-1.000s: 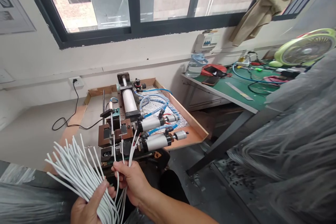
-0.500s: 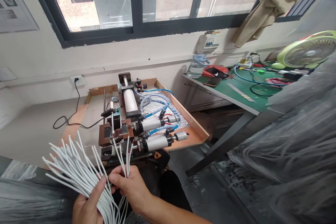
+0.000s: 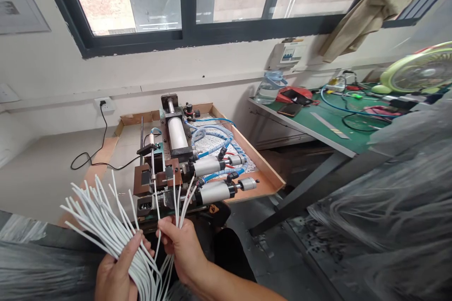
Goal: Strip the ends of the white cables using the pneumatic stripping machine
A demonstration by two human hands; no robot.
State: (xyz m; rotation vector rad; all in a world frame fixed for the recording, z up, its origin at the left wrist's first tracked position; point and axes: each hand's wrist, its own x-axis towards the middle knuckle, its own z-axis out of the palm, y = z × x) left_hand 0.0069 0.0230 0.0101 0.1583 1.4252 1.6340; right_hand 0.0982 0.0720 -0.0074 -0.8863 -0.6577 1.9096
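Note:
A thick bundle of white cables (image 3: 106,225) fans out from my left hand (image 3: 118,268), whose thumb presses across it. My right hand (image 3: 183,244) is closed around a few separate white cables (image 3: 181,207), and one more cable (image 3: 157,202) is pinched between its thumb and fingers. Both hands are close together, with the lower cable lengths running down between them. Just beyond the cable tips is a pneumatic press fixture (image 3: 158,176) with brown metal blocks and silver cylinders (image 3: 214,192).
The fixture rests on a wooden-edged board (image 3: 264,176) with coiled blue air hoses (image 3: 229,141). On the right, a green table (image 3: 303,122) holds a water jug (image 3: 270,87), a phone (image 3: 290,109) and a fan (image 3: 420,70). Plastic-wrapped bundles (image 3: 399,207) stand at far right.
My right hand has moved slightly right and away from my left hand. One cable now stands apart from the bundle in its pinch. The view has shifted slightly.

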